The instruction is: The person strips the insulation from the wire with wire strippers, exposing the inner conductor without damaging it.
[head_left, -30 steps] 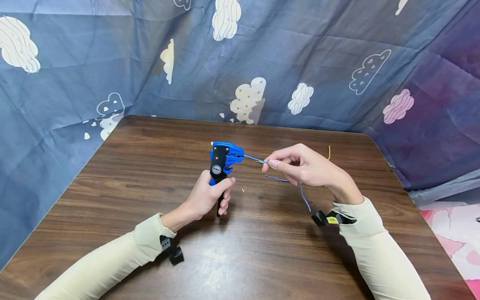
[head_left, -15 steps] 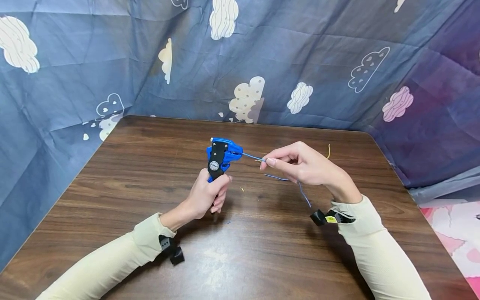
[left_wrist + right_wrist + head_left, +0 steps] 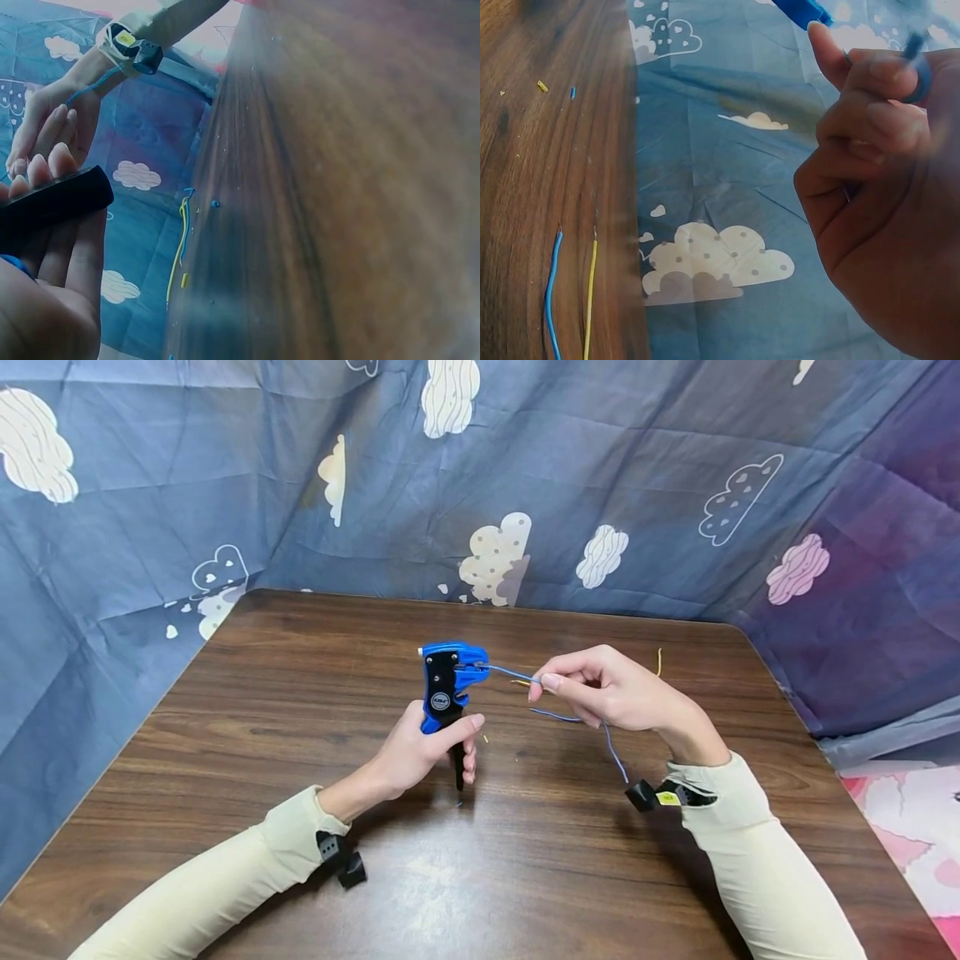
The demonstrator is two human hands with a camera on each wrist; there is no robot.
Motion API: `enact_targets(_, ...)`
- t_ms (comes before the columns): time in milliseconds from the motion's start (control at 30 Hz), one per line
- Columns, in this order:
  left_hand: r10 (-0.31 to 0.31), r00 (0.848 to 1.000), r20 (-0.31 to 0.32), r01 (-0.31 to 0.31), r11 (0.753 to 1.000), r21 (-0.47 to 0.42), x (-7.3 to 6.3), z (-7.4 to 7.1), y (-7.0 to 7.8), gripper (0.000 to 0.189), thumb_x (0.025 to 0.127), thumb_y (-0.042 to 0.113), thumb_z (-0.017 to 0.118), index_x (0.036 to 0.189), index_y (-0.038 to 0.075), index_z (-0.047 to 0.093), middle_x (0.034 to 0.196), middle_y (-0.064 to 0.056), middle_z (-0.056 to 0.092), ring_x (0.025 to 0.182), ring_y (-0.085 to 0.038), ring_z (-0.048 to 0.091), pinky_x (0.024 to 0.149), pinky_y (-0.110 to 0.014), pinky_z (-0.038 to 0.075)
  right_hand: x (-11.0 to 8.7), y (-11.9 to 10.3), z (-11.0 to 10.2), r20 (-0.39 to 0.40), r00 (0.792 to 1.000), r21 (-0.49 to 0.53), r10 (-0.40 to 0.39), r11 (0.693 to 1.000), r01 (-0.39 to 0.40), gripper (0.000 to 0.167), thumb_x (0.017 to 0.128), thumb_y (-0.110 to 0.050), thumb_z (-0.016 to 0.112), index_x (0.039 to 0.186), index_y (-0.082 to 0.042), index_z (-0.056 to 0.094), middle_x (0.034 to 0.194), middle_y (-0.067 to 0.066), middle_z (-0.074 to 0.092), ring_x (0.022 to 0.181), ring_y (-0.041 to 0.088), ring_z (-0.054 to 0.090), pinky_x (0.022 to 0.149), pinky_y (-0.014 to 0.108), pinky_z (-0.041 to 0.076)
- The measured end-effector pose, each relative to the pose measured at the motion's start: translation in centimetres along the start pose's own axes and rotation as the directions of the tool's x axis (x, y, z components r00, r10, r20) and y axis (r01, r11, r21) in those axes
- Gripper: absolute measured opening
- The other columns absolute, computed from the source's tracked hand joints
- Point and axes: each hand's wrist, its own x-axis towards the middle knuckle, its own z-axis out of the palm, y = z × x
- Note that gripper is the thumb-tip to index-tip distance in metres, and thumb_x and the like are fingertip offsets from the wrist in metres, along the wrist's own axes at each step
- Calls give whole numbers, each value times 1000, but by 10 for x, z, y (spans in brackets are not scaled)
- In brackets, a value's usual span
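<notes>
My left hand (image 3: 420, 752) grips the black handle of a blue-and-black wire stripper (image 3: 442, 685), held upright above the table. A thin blue wire (image 3: 512, 672) runs from the stripper's nose to my right hand (image 3: 615, 693), which pinches it between thumb and forefinger. The wire's tail hangs below that hand toward the wrist. In the left wrist view, the fingers of my left hand (image 3: 56, 262) curl round the black handle (image 3: 60, 199). The right wrist view shows my right hand (image 3: 877, 202) with curled fingers; part of the stripper (image 3: 802, 11) appears at the top.
Another blue wire (image 3: 551, 292) and a yellow wire (image 3: 590, 300), both with bare ends, lie on the wooden table (image 3: 300, 693). Small yellow (image 3: 542, 86) and blue (image 3: 573, 93) offcuts lie farther along. A cloud-patterned curtain (image 3: 390, 485) stands behind the table.
The stripper tipped back and rose slightly, then came down and right again; its handle shows more below my left hand now. My right hand shifted a little right, still pinching the blue wire.
</notes>
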Motion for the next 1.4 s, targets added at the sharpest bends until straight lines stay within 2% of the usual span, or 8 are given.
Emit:
enact_targets(167, 10, 1000, 5, -10, 1000, 2, 1, -3, -2, 36, 110, 25, 64, 89, -4, 62, 73, -14, 70, 62, -29, 74, 67, -55, 68, 0, 1, 0, 41, 999, 38, -1, 999, -1, 24, 116, -16, 50, 113, -20, 74, 53, 1, 49, 42, 19, 47, 39, 34, 42)
enact_targets(267, 9, 1000, 18, -9, 1000, -7, 1, -5, -2, 35, 110, 24, 64, 91, -6, 62, 74, -14, 72, 64, -29, 76, 70, -56, 69, 1, 1, 1, 22, 1000, 28, -19, 999, 18, 22, 115, -16, 53, 113, -20, 74, 54, 0, 50, 43, 19, 48, 39, 34, 43)
enact_targets(467, -6, 999, 47, 8, 999, -41, 1, -6, 0, 36, 109, 25, 64, 91, -6, 62, 77, -14, 72, 66, -28, 77, 69, -56, 69, 2, 0, 2, -132, 990, -34, -54, 998, 50, 19, 111, -15, 63, 115, -25, 78, 63, 1, 56, 53, 18, 49, 45, 32, 39)
enact_targets(667, -10, 999, 46, 12, 999, -42, 1, -6, 0, 38, 109, 26, 64, 89, -6, 63, 77, -14, 72, 66, -28, 78, 68, -56, 69, 2, -4, 4, -277, 955, -198, -104, 979, 50, 18, 106, -14, 71, 115, -27, 81, 73, -2, 65, 58, 14, 50, 48, 26, 38)
enact_targets(867, 0, 1000, 31, 1, 1000, -31, 2, -6, 0, 38, 109, 27, 65, 90, -6, 64, 78, -15, 73, 67, -30, 78, 70, -57, 69, 3, -11, 6, -356, 899, -406, -255, 909, 97, 22, 100, -10, 78, 115, -25, 85, 87, -14, 73, 59, 9, 44, 50, 22, 35)
enact_targets(1033, -5, 1000, 22, 6, 1000, -23, 1, -6, 0, 40, 109, 29, 65, 91, -6, 64, 78, -16, 73, 67, -29, 78, 72, -59, 69, 4, -14, 8, -343, 860, -545, -377, 826, 145, 26, 95, -3, 81, 115, -20, 86, 71, -15, 62, 64, 6, 44, 60, 21, 35)
enact_targets(1167, -12, 1000, -5, 12, 1000, -19, 1, -6, 0, 39, 109, 29, 65, 91, -6, 65, 78, -16, 74, 67, -30, 79, 73, -60, 69, 4, -19, 9, -322, 840, -613, -437, 772, 167, 30, 91, -2, 83, 115, -20, 86, 67, -13, 58, 67, 5, 44, 68, 24, 31)
enact_targets(1400, -26, 999, -30, 26, 1000, -6, 1, -5, -1, 39, 109, 29, 65, 91, -5, 65, 77, -16, 74, 66, -30, 78, 73, -60, 69, 3, -24, 11, -283, 816, -676, -503, 709, 202, 30, 89, -1, 84, 115, -16, 86, 71, -10, 66, 72, 9, 47, 72, 30, 27)
